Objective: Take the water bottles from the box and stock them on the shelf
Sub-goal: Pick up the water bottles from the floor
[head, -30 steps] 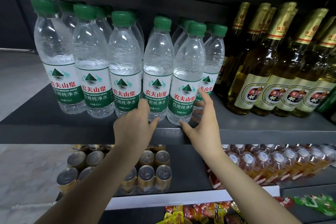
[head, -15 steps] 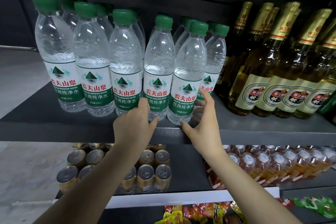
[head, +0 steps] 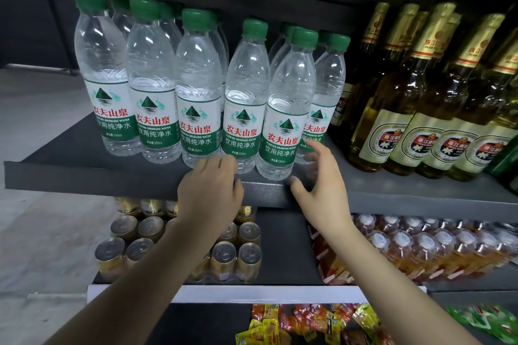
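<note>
Six water bottles (head: 196, 87) with green caps stand upright in the front row on the dark shelf (head: 84, 173), with more behind them (at least five further caps show, though the back rows are partly hidden). To their right, at least five amber glass bottles (head: 392, 109) with gold foil necks stand on the same shelf.

The left hand (head: 208, 196) is at the shelf's front edge, its loosely bent fingers reaching the base of the third and fourth bottles from the left; it grips nothing. The right hand (head: 322, 176) is spread, fingers straight, thumb near the shelf lip just below the fifth bottle, fingertips at the label of the sixth, rightmost one; whether they actually touch it I cannot tell. The fifth bottle stands between the two hands, slightly forward of its neighbours.

On the lower shelf sit about a dozen gold cans (head: 238, 255) on the left and a row of orange drink bottles (head: 420, 249) to the right. Snack packets (head: 294, 322) lie below.
</note>
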Motion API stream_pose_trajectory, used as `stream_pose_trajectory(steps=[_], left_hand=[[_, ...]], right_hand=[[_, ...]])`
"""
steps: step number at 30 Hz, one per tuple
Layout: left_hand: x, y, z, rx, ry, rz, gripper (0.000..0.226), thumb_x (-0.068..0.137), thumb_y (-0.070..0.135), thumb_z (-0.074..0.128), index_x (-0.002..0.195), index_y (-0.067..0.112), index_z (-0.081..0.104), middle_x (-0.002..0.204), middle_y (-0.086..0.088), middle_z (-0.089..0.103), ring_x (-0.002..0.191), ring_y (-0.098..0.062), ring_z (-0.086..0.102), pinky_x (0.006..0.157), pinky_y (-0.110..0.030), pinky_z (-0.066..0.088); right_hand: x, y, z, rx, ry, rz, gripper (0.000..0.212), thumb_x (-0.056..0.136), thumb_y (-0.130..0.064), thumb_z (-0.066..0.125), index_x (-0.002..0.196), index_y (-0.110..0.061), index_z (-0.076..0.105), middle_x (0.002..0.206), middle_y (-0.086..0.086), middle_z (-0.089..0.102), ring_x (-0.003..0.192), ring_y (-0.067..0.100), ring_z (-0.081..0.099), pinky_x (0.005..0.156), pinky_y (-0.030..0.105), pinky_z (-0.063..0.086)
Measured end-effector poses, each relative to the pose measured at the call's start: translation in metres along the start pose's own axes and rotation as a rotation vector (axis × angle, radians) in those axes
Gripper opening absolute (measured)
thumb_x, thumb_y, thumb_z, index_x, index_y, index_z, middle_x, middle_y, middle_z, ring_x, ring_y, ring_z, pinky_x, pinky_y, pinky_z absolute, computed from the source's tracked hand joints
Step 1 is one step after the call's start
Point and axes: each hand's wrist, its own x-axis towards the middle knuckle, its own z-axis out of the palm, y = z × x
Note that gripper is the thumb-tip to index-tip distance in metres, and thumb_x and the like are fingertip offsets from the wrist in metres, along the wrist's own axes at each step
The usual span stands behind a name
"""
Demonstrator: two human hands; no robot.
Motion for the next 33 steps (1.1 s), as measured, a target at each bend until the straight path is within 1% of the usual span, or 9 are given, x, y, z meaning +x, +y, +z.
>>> stream_pose_trajectory(steps=[6,10,15,17,19,23,26,28,33], left_hand=[[-0.023,0.003,-0.004,0.015,0.01,0.05,0.024,0.06,0.008,0.079,0.072,0.011,0.058,0.064,-0.003,0.059,0.054,-0.024,0.056,0.045,-0.025,0.031],[-0.041,0.005,-0.006,0.043,-0.065,0.102,0.022,0.057,0.013,0.082,0.07,0.016,0.064,0.056,0.003,0.061,0.048,-0.021,0.057,0.045,-0.026,0.04],[-0.06,-0.001,-0.012,0.106,-0.201,0.127,0.016,0.059,0.019,0.08,0.064,0.019,0.065,0.055,0.004,0.062,0.049,-0.019,0.058,0.048,-0.024,0.036],[-0.066,-0.004,-0.018,0.081,-0.256,0.123,0.006,0.073,0.022,0.07,0.077,0.018,0.067,0.07,0.001,0.068,0.065,-0.021,0.063,0.058,-0.027,0.033],[-0.074,-0.008,-0.023,0.069,-0.285,0.11,0.012,0.084,0.024,0.059,0.09,0.018,0.067,0.084,0.0,0.07,0.078,-0.022,0.064,0.063,-0.027,0.032],[-0.09,-0.017,-0.044,0.124,-0.322,0.146,0.011,0.083,0.028,0.061,0.091,0.022,0.065,0.086,0.003,0.069,0.077,-0.02,0.065,0.057,-0.025,0.027],[-0.112,-0.031,-0.049,0.116,-0.421,0.165,0.021,0.095,0.032,0.039,0.104,0.025,0.057,0.1,0.004,0.064,0.09,-0.018,0.061,0.056,-0.026,0.027],[-0.126,-0.039,-0.055,0.13,-0.468,0.184,0.022,0.095,0.032,0.037,0.103,0.026,0.056,0.099,0.003,0.064,0.089,-0.017,0.061,0.048,-0.024,0.022],[-0.157,-0.051,-0.061,0.073,-0.491,0.218,0.022,0.094,0.031,0.039,0.102,0.024,0.058,0.092,0.003,0.061,0.089,-0.019,0.061,0.052,-0.027,0.029]], right_hand=[[-0.017,-0.004,-0.01,-0.041,-0.035,-0.031,0.06,0.079,-0.006,0.063,0.133,-0.019,0.041,0.111,-0.008,0.045,0.109,0.021,0.05,0.094,0.042,0.046],[-0.033,-0.009,-0.014,-0.1,-0.113,-0.019,0.057,0.081,-0.007,0.062,0.133,-0.02,0.041,0.109,-0.012,0.047,0.108,0.017,0.051,0.092,0.029,0.043],[-0.054,-0.013,-0.016,-0.182,-0.147,0.017,0.055,0.082,-0.009,0.062,0.132,-0.018,0.041,0.115,0.001,0.056,0.11,0.019,0.052,0.091,0.03,0.041],[-0.063,-0.017,-0.016,-0.213,-0.147,0.034,0.053,0.082,-0.01,0.061,0.132,-0.016,0.042,0.117,0.003,0.057,0.112,0.021,0.052,0.092,0.03,0.041],[-0.074,-0.023,-0.016,-0.242,-0.152,0.047,0.051,0.084,-0.011,0.061,0.131,-0.015,0.043,0.119,0.004,0.056,0.113,0.021,0.051,0.091,0.029,0.041],[-0.1,-0.038,-0.013,-0.293,-0.158,0.118,0.049,0.085,-0.012,0.06,0.131,-0.015,0.043,0.124,0.004,0.051,0.111,0.021,0.051,0.08,0.024,0.037],[-0.128,-0.048,-0.008,-0.317,-0.154,0.166,0.046,0.084,-0.012,0.06,0.129,-0.014,0.047,0.124,0.004,0.052,0.113,0.02,0.051,0.086,0.026,0.039],[-0.149,-0.053,-0.004,-0.337,-0.157,0.203,0.044,0.084,-0.011,0.059,0.127,-0.014,0.049,0.124,0.004,0.052,0.113,0.021,0.051,0.086,0.027,0.04],[-0.2,-0.063,0.0,-0.354,-0.184,0.318,0.039,0.086,-0.012,0.059,0.124,-0.015,0.052,0.122,0.004,0.055,0.112,0.02,0.052,0.085,0.029,0.044]])
